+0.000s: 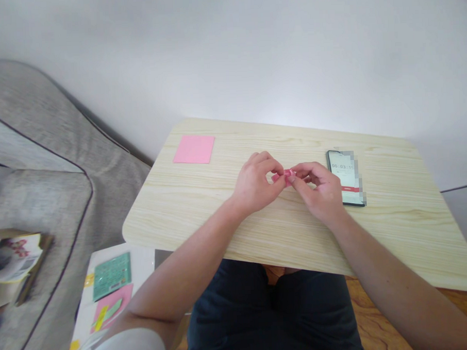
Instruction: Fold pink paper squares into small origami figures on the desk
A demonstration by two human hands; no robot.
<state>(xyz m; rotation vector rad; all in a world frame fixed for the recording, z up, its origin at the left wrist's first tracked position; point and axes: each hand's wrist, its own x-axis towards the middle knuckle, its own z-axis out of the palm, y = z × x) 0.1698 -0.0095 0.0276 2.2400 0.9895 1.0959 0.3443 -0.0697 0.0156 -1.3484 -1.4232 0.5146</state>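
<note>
A small piece of folded pink paper [289,176] is pinched between my two hands, just above the middle of the table. My left hand [260,180] grips its left side between thumb and fingertips. On the other side, the thumb and fingers of my right hand [319,187] close on the paper too. Fingers cover much of it, so its exact folded shape is hard to make out. A flat square of pink paper [194,149] lies at the table's far left. Right beside my right hand rests a phone [349,179] with a running timer on its screen.
The pale wood-grain table [398,229] stands against a white wall [251,55]. At the lower left, a white surface [144,261] bears a green packet [112,276] and coloured paper pieces. A grey sofa [110,185] with a cardboard box [32,271] on it is at the left.
</note>
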